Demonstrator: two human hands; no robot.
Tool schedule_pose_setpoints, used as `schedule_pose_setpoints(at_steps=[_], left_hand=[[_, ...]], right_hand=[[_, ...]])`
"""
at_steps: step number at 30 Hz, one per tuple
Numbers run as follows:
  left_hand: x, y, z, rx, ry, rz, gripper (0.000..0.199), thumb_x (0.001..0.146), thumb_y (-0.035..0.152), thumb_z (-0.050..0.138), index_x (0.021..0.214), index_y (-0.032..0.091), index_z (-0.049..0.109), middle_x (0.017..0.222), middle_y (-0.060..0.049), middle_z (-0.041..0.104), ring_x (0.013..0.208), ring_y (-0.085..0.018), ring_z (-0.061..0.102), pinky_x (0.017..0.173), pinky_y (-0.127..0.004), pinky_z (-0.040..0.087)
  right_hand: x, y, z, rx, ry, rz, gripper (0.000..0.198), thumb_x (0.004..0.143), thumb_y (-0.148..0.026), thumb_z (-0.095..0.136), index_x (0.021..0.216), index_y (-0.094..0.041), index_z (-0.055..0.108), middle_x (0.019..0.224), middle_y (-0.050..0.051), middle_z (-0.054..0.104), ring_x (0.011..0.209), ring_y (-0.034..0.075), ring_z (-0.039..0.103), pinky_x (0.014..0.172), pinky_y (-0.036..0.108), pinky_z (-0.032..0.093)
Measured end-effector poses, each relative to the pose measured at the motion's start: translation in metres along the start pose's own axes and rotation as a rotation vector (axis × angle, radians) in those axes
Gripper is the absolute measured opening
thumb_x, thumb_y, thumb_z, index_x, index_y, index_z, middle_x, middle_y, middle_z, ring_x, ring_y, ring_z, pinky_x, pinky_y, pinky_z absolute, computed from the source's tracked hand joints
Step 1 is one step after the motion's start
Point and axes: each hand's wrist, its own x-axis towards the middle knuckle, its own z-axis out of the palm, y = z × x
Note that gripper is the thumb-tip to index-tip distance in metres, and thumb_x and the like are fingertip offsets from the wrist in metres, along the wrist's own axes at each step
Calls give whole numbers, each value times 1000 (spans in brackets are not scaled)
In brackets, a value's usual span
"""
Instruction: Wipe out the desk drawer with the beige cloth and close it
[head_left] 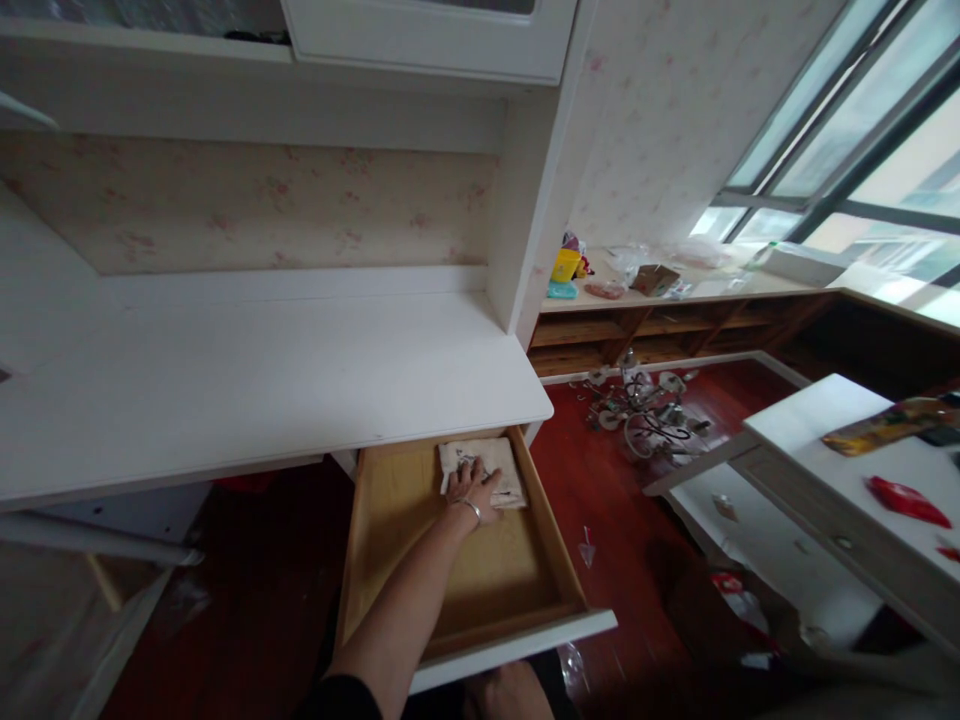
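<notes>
My left hand reaches into the pulled-out wooden drawer, with a bracelet on the wrist. Its fingers are spread and lie on a flat, beige, cloth-like packet with dark print, at the drawer's back right corner. The hand covers part of this packet. Below the drawer's white front, my right hand shows only partly at the bottom edge of the view. Its fingers are hidden.
The drawer sits under a white desk with cabinets above. A metal chandelier lies on the red floor at right. Beyond it runs a low shelf bearing a yellow container. A second white desk stands at right, with a red packet.
</notes>
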Motion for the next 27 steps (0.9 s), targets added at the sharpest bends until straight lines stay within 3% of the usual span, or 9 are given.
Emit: schedule_pose_setpoints(at_steps=[5,8,11,14,17,21,27], left_hand=[[-10,17,-10,-53,-40,59,70,63,70,49,128,46,43,149,0,19,129,-38,24,96,-57,26],[-30,18,-11,-102,-132,87,57,69,70,41,120,48,51,143,0,28,127,-38,28,95,-58,30],[-56,25,1,-119,-260,196,48,72,64,41,115,48,57,137,-1,33,126,-37,31,97,-55,31],[-80,34,16,-97,-296,294,46,72,52,47,117,47,55,135,-2,33,124,-37,33,96,-55,33],[-96,36,22,-116,-288,240,48,73,44,48,120,46,53,134,-4,34,121,-37,37,91,-54,38],[-111,19,18,-135,-301,116,46,72,43,51,118,42,56,130,-5,37,114,-34,44,89,-50,40],[-144,-37,20,-139,-268,2,40,71,40,51,110,39,61,121,-3,41,100,-23,53,88,-40,42]], right_hand=[[-7,1,-5,59,56,-39,34,75,-19,51,104,-23,68,109,6,68,101,24,61,88,29,45],[-11,0,-11,87,62,-46,34,74,-18,50,102,-21,68,109,7,68,100,24,61,88,29,45],[-15,-2,-16,92,73,-64,35,75,-18,49,105,-20,67,112,8,66,101,24,60,88,29,44],[-18,-4,-17,95,93,-65,37,76,-18,48,108,-20,65,114,8,65,102,24,60,88,30,44],[-19,-5,-17,105,114,-52,37,76,-18,47,107,-23,65,113,7,66,102,24,60,89,32,44],[-21,-7,-17,120,143,-62,39,76,-15,46,109,-25,64,112,5,66,102,23,60,90,31,43],[-22,-10,-19,82,120,-55,38,77,-15,45,107,-27,66,106,5,69,97,22,62,85,29,45]])
